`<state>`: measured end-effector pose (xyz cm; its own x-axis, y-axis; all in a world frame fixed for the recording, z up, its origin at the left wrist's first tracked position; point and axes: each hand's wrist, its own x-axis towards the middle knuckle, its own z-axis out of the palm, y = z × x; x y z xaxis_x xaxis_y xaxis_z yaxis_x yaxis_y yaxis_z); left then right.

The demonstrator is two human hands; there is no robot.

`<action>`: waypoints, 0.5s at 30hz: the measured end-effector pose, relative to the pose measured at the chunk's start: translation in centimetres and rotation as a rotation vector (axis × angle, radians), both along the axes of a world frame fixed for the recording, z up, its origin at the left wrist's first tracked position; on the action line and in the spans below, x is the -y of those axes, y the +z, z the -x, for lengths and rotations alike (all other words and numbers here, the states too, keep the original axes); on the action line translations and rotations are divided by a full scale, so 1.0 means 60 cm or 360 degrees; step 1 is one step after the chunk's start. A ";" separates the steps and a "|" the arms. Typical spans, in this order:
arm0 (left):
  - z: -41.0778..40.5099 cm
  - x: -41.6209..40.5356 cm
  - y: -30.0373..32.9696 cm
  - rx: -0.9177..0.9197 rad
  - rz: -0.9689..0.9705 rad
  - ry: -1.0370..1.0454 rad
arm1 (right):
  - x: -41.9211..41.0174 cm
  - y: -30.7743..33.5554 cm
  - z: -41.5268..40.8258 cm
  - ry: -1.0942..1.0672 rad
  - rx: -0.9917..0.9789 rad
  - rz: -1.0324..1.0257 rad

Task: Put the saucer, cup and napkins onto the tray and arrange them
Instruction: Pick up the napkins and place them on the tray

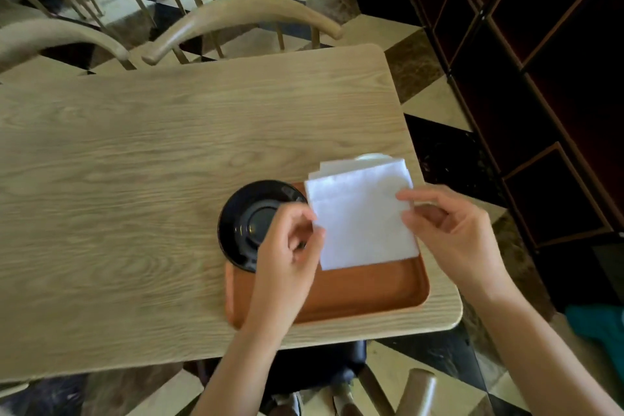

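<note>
Both hands, left hand (290, 240) and right hand (449, 230), pinch the white napkins (361, 213) by opposite edges, fingers (410, 195) pressed together, seemingly squaring them over the brown tray (371, 294) beside the black saucer (250, 223).

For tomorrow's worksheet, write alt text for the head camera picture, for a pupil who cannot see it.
Two bare hands hold a stack of white napkins above a brown tray, the left hand at its left edge, the right hand at its right. A black saucer overlaps the tray's left rim on a light wooden table.
</note>
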<state>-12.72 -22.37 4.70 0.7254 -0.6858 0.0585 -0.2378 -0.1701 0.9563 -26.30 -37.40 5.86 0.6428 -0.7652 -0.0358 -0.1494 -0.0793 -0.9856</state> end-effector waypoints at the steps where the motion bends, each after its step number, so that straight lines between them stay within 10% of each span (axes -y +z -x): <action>1: 0.016 -0.011 -0.007 0.0007 -0.0016 -0.0033 | -0.012 -0.006 0.017 0.0018 -0.0023 0.0048; 15: 0.069 -0.046 -0.129 0.0104 -0.0574 -0.0373 | -0.058 -0.128 0.073 0.0105 -0.0792 0.0339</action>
